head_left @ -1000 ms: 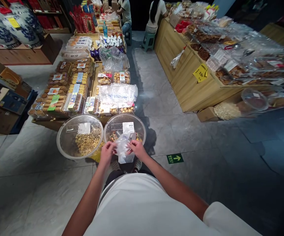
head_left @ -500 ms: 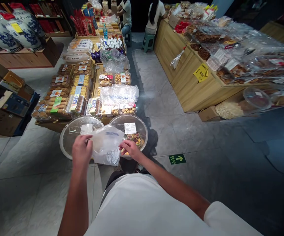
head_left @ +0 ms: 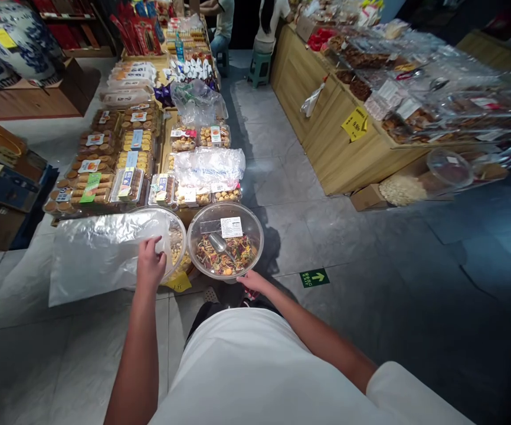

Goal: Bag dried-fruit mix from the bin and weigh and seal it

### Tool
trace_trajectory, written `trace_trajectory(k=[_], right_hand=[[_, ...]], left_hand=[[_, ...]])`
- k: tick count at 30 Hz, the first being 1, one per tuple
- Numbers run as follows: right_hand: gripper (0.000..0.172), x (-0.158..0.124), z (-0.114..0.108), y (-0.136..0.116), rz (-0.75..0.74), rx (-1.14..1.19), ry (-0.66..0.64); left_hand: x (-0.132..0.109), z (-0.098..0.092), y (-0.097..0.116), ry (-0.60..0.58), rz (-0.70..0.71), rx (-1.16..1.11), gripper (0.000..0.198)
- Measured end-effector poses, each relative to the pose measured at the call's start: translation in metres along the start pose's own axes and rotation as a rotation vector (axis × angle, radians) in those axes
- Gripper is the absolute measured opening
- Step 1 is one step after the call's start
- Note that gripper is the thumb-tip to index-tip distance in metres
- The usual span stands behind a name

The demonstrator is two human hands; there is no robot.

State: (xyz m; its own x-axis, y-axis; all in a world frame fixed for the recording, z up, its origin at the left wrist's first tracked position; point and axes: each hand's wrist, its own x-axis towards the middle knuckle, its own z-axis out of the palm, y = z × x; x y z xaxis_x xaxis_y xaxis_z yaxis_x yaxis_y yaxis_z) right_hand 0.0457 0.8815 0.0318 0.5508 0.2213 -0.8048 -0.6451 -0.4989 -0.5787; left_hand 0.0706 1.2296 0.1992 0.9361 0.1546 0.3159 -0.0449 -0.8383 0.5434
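My left hand [head_left: 150, 267] is closed on the edge of a clear plastic bag [head_left: 100, 255], which billows out flat to the left and covers most of the left round tub [head_left: 177, 238] of pale snacks. My right hand [head_left: 252, 281] rests low against the near rim of the right round clear tub [head_left: 255, 227], its fingers partly hidden. That tub holds mixed coloured snacks, a metal scoop [head_left: 217, 242] and a white label.
Behind the tubs a low wooden display [head_left: 167, 136] carries several boxed biscuits and bagged goods. A long wooden counter [head_left: 326, 136] with snack trays runs along the right. Two people sit on stools [head_left: 259, 68] at the far end. Grey tiled aisle [head_left: 291, 195] lies between.
My left hand swung the bag out to the left, opening it wide. My right hand let go of the bag and dropped to the right tub's near rim.
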Motion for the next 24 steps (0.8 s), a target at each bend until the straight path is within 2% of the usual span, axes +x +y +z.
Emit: trace_trajectory(k=[2,5,8,13,16,18,21,24], right_hand=[[0.033,0.004,0.008,0.013,0.056,0.156,0.018],[0.026,0.006,0.026,0.026,-0.031,0.547,0.038],[0.022,0.005,0.036,0.032,-0.154,0.763,0.055],[0.019,-0.014,0.032,0.019,-0.219,0.864,0.11],[0.025,-0.042,0.019,-0.013,-0.245,0.867,0.177],[0.032,-0.063,0.003,-0.046,-0.292,0.837,0.235],[0.038,-0.085,-0.031,-0.112,-0.413,0.77,0.291],[0.045,-0.088,-0.072,-0.192,-0.529,0.684,0.305]], left_hand=[[-0.012,0.031,-0.029,-0.035,-0.029,-0.035,0.053],[-0.029,0.055,-0.055,-0.119,-0.039,-0.076,0.059],[-0.038,0.061,-0.067,-0.176,-0.009,-0.082,0.062],[-0.044,0.059,-0.074,-0.167,-0.003,-0.079,0.064],[-0.045,0.057,-0.075,-0.153,-0.02,-0.082,0.065],[-0.045,0.056,-0.075,-0.157,-0.016,-0.087,0.065],[-0.045,0.058,-0.075,-0.177,-0.025,-0.098,0.065],[-0.043,0.065,-0.076,-0.195,-0.021,-0.108,0.065]])
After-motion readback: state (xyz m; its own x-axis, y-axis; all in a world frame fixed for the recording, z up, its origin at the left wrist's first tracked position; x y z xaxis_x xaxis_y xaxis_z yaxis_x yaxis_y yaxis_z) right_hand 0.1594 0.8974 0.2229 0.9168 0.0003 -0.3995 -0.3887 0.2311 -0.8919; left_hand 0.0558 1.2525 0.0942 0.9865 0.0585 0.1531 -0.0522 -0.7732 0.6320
